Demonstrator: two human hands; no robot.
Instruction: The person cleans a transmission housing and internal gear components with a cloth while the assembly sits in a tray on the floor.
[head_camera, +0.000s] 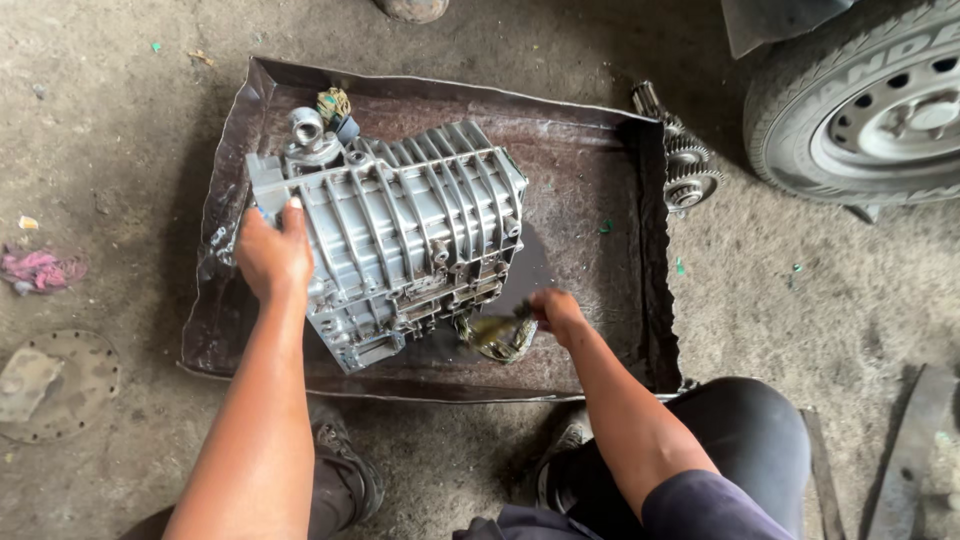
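A grey ribbed metal gearbox housing (400, 230) lies tilted in a shallow rusty metal tray (590, 170) on the ground. My left hand (272, 252) grips the housing's left edge, fingers over its rim. My right hand (555, 312) is closed on a dirty, wet brush (497, 335) pressed against the housing's lower right corner. Dark liquid pools in the tray beside that corner.
A gear shaft (683, 165) lies just outside the tray's right wall. A car wheel (870, 110) stands at the upper right. A round metal plate (55, 380) and a pink rag (38, 268) lie at the left. My shoes and knees are below the tray.
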